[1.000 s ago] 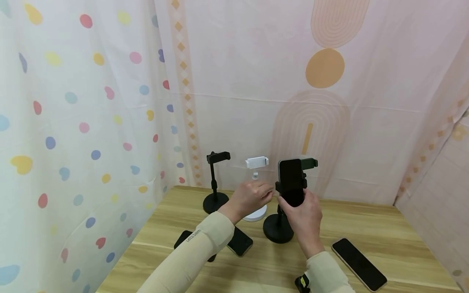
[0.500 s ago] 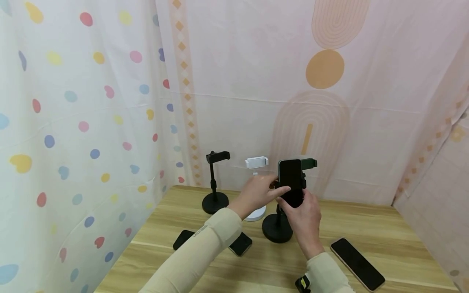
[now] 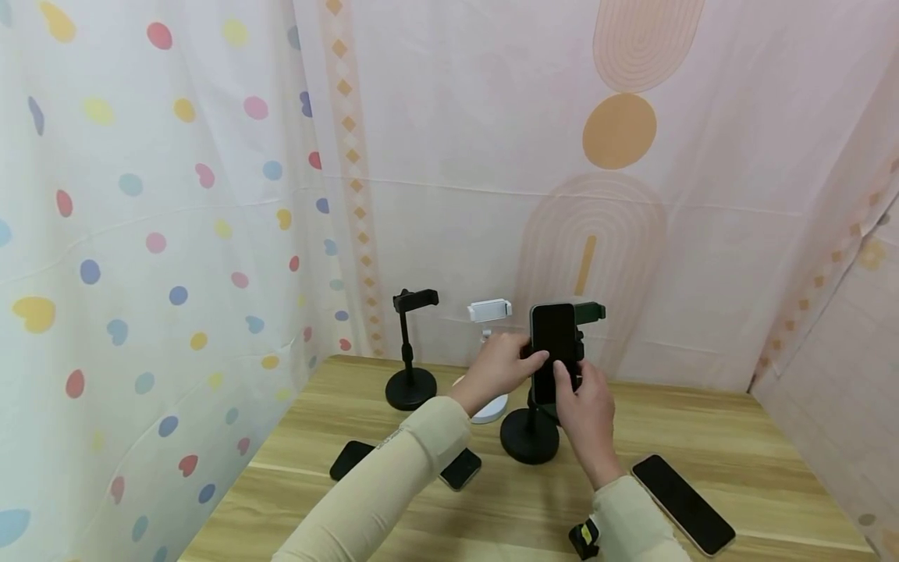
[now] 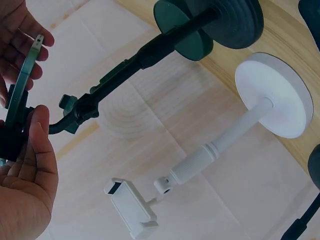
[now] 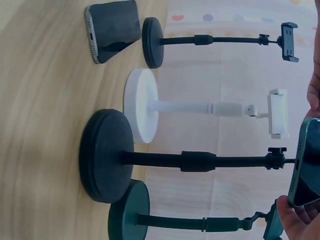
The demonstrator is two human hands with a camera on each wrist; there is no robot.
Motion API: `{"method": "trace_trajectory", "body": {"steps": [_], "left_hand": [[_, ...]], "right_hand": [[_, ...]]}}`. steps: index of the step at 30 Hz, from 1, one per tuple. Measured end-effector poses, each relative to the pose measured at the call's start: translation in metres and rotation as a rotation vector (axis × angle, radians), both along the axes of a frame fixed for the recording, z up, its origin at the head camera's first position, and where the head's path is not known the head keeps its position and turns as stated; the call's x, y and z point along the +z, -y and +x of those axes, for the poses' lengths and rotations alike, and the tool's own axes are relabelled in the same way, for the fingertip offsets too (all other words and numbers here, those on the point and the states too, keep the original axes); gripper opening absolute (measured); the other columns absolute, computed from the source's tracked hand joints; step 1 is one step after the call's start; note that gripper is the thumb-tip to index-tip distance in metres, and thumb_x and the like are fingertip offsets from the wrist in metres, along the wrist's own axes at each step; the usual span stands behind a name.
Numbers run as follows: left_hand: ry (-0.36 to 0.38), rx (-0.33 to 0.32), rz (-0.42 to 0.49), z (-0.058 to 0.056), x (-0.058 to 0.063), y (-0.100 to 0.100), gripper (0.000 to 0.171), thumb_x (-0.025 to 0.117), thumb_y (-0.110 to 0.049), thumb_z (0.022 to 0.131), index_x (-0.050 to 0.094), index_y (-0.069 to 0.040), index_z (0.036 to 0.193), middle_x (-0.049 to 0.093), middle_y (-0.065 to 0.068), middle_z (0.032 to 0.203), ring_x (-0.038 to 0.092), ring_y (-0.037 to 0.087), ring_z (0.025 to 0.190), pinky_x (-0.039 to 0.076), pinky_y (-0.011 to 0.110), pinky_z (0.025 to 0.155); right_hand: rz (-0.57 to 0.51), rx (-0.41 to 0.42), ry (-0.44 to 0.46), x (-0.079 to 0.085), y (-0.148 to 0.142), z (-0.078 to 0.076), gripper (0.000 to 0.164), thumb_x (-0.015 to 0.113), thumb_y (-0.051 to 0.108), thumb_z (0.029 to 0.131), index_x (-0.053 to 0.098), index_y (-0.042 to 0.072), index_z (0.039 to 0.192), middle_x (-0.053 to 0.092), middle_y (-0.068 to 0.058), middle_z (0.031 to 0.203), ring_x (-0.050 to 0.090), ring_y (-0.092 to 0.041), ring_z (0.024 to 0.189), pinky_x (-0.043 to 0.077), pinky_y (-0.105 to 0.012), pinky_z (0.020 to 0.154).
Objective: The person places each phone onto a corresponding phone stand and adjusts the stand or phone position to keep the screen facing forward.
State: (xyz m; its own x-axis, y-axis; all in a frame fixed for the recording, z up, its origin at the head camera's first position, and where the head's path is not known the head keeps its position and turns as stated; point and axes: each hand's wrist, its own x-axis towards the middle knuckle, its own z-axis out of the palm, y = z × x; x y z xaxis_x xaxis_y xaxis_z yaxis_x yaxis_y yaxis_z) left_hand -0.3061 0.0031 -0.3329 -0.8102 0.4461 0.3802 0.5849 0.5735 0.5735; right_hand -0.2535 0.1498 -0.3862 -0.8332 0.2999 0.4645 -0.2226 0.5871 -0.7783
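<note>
A smartphone (image 3: 553, 332) with a dark screen stands upright in the clamp of a black phone stand (image 3: 529, 437). My left hand (image 3: 495, 365) grips its left edge at the clamp, thumb on the screen and fingers behind. Lower on the right side, my right hand (image 3: 588, 410) holds the phone with its thumb across the front. In the left wrist view the phone (image 4: 24, 82) shows edge-on, with a greenish side, against the black clamp (image 4: 12, 142). The right wrist view shows the phone's lower end (image 5: 307, 170) beside my right fingers.
A green stand (image 3: 591, 313) is behind the phone. To the left are a white stand (image 3: 489, 311) and another black stand (image 3: 410, 389). Phones lie on the wooden table: two at left (image 3: 350, 459), one at right (image 3: 684, 503). Patterned curtains hang behind.
My left hand has moved right onto the phone's left edge, its thumb coming over the screen. My right thumb has shifted from the phone's lower left edge towards its right side.
</note>
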Motion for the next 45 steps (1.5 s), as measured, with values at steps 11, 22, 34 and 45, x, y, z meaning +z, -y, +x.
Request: {"method": "trace_trajectory", "body": {"steps": [11, 22, 34, 45], "left_hand": [[0.091, -0.011, 0.046, -0.001, 0.002, 0.003, 0.019, 0.062, -0.023, 0.099, 0.071, -0.008, 0.091, 0.066, -0.001, 0.074, 0.06, 0.008, 0.06, 0.048, 0.023, 0.053], [0.138, -0.021, 0.063, -0.008, -0.001, 0.011, 0.018, 0.06, -0.024, 0.101, 0.07, -0.009, 0.099, 0.064, 0.0, 0.077, 0.056, 0.011, 0.063, 0.045, 0.025, 0.057], [0.186, -0.072, 0.091, -0.016, -0.005, 0.021, 0.018, 0.057, -0.024, 0.103, 0.067, -0.009, 0.1, 0.066, 0.0, 0.088, 0.06, 0.015, 0.073, 0.049, 0.027, 0.065], [0.155, -0.081, 0.073, -0.023, -0.006, 0.027, 0.019, 0.057, -0.026, 0.103, 0.067, -0.011, 0.099, 0.065, 0.0, 0.087, 0.058, 0.013, 0.076, 0.049, 0.028, 0.067]], "right_hand": [[-0.068, 0.142, 0.078, 0.023, -0.014, -0.016, 0.048, 0.046, 0.034, 0.106, 0.052, -0.002, 0.138, 0.056, -0.026, 0.132, 0.058, -0.04, 0.115, 0.048, -0.054, 0.092], [-0.076, 0.174, 0.185, 0.03, -0.018, -0.021, 0.053, 0.051, 0.034, 0.105, 0.048, -0.002, 0.143, 0.051, -0.026, 0.14, 0.053, -0.039, 0.125, 0.043, -0.053, 0.101], [-0.041, 0.171, 0.162, 0.029, -0.013, -0.023, 0.045, 0.054, 0.032, 0.104, 0.054, -0.001, 0.135, 0.063, -0.021, 0.116, 0.059, -0.032, 0.099, 0.048, -0.047, 0.087], [-0.078, 0.158, 0.129, 0.025, -0.005, -0.026, 0.043, 0.057, 0.029, 0.103, 0.054, -0.002, 0.133, 0.061, -0.023, 0.123, 0.059, -0.034, 0.106, 0.048, -0.05, 0.092]]}}
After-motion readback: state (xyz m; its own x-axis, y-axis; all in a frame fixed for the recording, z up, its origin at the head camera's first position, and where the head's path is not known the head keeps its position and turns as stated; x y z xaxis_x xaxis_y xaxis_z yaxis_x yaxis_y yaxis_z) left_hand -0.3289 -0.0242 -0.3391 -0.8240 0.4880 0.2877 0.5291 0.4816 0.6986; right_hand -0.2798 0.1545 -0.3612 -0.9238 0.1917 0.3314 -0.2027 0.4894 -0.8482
